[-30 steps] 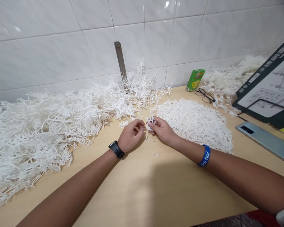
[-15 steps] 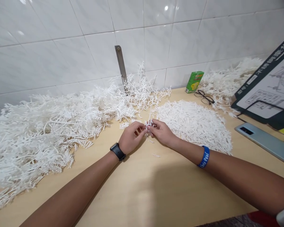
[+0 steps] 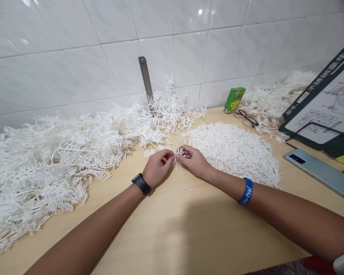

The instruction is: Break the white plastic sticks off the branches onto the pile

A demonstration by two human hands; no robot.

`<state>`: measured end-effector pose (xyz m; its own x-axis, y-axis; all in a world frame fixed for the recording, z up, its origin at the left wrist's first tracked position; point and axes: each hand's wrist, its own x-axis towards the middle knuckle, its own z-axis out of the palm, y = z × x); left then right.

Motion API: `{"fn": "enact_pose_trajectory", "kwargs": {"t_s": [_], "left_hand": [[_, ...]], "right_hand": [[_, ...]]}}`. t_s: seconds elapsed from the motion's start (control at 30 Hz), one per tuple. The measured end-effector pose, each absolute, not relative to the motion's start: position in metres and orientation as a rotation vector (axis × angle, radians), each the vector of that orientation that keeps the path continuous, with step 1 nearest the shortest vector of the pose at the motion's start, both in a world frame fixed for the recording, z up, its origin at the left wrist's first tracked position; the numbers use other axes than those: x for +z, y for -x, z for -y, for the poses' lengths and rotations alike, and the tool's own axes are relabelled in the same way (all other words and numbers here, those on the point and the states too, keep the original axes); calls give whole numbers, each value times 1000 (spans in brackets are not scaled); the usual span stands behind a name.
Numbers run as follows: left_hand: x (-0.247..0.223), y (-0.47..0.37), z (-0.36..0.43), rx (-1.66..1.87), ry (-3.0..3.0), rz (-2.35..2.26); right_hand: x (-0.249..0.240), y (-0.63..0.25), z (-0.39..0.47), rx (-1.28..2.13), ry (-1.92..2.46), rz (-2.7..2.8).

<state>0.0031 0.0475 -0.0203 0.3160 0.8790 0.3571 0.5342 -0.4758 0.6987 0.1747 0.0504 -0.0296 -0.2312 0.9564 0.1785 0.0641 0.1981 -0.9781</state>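
Observation:
My left hand (image 3: pixel 158 167) and my right hand (image 3: pixel 195 162) meet at the middle of the wooden table (image 3: pixel 149 229), fingertips pinched round a small white branching plastic piece (image 3: pixel 179 149). Its prongs stick up between the hands and under them. A big tangled heap of white branched strands (image 3: pixel 60 152) lies along the left and back. Right behind my right hand spreads a flat pile of short white pieces (image 3: pixel 235 151). One small loose piece (image 3: pixel 189 189) lies in front of the hands.
At the back stand a metal bracket (image 3: pixel 146 82) and a green box (image 3: pixel 234 100), with black glasses (image 3: pixel 247 118) beside it. More white strands (image 3: pixel 272 99) lie at the back right, near a printed carton (image 3: pixel 323 103) and a phone (image 3: pixel 318 172).
The fingertips of both hands have shifted slightly, and the white piece between them has turned a little. The view has moved slightly.

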Motion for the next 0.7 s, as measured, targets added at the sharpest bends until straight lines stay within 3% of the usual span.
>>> {"fn": "enact_pose_trajectory", "kwargs": {"t_s": [0.7], "left_hand": [[-19,-4,-45,1026,-2090,-1185]], "right_hand": [[-31,-177,-51,1168,1089,1539]]}}
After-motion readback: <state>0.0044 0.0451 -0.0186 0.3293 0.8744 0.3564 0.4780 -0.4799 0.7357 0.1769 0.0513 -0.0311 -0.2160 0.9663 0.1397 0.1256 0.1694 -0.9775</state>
